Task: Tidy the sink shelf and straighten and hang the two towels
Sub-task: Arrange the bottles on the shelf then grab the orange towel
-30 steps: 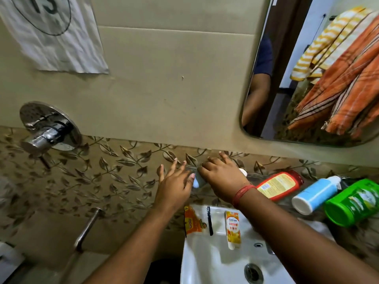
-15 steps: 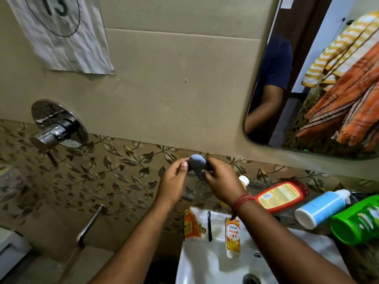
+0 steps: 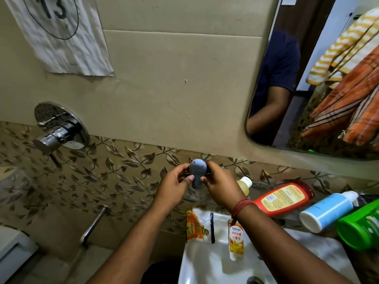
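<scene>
L hand (image 3: 174,186) + R hand (image 3: 220,186): both pinching small grey bulb-shaped item (image 3: 197,173), held up before leaf-pattern tiles | sink shelf (image 3: 287,219): red bottle (image 3: 284,196), blue-white bottle (image 3: 328,211), green bottle (image 3: 360,228) lying on sides | sink (image 3: 205,263) rim: orange sachet (image 3: 193,227), Centrum tube (image 3: 236,237) | towels (image 3: 348,83) seen in mirror, bunched.

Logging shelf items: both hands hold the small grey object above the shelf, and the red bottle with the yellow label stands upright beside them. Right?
Not quite. In the head view both hands, left hand and right hand, do hold the small grey object, but the red bottle lies on its side on the shelf, not upright.
</scene>
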Action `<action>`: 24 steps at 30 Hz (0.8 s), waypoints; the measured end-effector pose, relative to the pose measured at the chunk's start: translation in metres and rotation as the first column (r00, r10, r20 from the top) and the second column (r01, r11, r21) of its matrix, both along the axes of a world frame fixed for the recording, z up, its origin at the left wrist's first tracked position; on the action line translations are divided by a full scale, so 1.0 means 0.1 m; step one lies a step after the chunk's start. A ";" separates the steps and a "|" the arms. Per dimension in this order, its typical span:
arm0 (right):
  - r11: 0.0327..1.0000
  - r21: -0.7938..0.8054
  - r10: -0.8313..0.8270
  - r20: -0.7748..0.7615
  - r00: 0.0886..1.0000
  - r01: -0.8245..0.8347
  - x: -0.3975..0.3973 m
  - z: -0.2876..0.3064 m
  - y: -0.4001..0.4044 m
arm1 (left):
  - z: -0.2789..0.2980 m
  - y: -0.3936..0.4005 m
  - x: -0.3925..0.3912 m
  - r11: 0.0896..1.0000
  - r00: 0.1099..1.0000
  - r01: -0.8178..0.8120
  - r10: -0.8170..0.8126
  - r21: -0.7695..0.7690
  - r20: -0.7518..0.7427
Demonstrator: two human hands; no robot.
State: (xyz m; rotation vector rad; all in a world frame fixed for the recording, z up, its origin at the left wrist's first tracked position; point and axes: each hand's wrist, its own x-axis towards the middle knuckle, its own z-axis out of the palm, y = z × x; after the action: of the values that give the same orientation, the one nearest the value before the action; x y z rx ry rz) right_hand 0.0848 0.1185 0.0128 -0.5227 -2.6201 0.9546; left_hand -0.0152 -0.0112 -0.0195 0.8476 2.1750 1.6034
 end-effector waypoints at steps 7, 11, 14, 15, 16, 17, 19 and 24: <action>1.000 0.002 0.018 0.001 1.000 -0.018 0.00 -0.02 0.00 | -0.02 0.01 -0.02 1.000 1.000 0.027 -0.027 0.013 0.013; 0.998 0.036 -0.052 -0.140 0.989 0.058 0.19 0.07 0.10 | -0.04 -0.12 0.12 0.961 0.982 -0.156 0.127 0.229 0.136; 0.960 0.261 -0.070 -0.143 0.987 0.106 0.48 0.17 0.25 | -0.10 -0.28 0.37 0.924 0.961 -0.252 0.273 0.288 -0.036; 0.929 0.359 -0.061 -0.082 0.995 0.087 0.58 0.19 0.29 | -0.12 -0.30 0.45 0.939 0.960 -0.204 0.248 0.275 -0.134; 0.896 0.442 -0.059 -0.005 0.998 0.056 0.66 0.19 0.33 | -0.14 -0.30 0.53 0.961 0.956 -0.125 0.184 0.247 -0.231; 0.864 0.504 -0.062 0.066 0.996 0.020 0.72 0.19 0.37 | -0.17 -0.28 0.60 0.978 0.944 -0.027 0.093 0.205 -0.315; 0.816 0.577 -0.064 0.155 0.986 -0.037 0.81 0.19 0.40 | -0.20 -0.18 0.74 0.986 0.903 0.140 -0.089 0.091 -0.420; 0.775 0.613 -0.023 0.271 0.962 -0.154 0.85 0.19 0.33 | -0.23 0.09 0.89 0.960 0.742 0.194 -0.278 -0.202 -0.610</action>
State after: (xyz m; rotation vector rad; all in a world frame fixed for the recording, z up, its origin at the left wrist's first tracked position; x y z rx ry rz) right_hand 0.1693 0.1512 0.0315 -0.3954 -2.9765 -0.0398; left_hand 0.0735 -0.0026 -0.0426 1.7533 2.4084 1.1293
